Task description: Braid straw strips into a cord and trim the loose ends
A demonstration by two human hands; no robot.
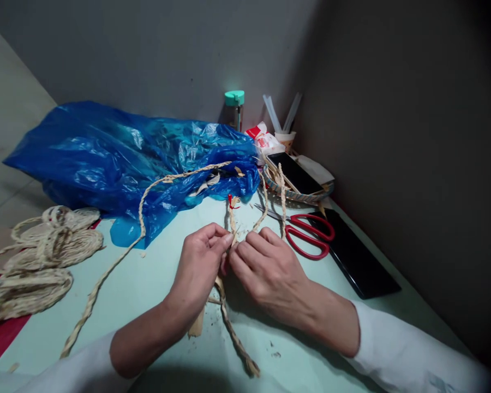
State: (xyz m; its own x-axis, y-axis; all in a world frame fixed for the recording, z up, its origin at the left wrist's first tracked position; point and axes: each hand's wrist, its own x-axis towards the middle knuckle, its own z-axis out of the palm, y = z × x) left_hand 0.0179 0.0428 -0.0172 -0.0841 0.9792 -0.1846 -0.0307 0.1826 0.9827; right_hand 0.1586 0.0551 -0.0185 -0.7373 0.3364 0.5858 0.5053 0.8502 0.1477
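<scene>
My left hand (pixel 202 259) and my right hand (pixel 268 267) meet over the middle of the pale green table, fingers pinched close together. Between them is a braided straw cord (pixel 232 215) with a bit of red tie at its far end; both hands grip it near its lower part. The exact hold is partly hidden by my fingers. Another length of braid (pixel 233 330) comes out below my hands toward me and ends in a frayed tip. A flat straw strip (pixel 197 325) lies beside it, under my left wrist.
A blue plastic bag (pixel 106 147) with straw fills the back left; a long braid (pixel 110 267) trails from it. Woven straw soles (pixel 61 245) lie far left. Red-handled scissors (pixel 311 232), a black tablet-like slab (pixel 358 262) and a basket (pixel 298 195) holding a phone (pixel 297 173) sit right.
</scene>
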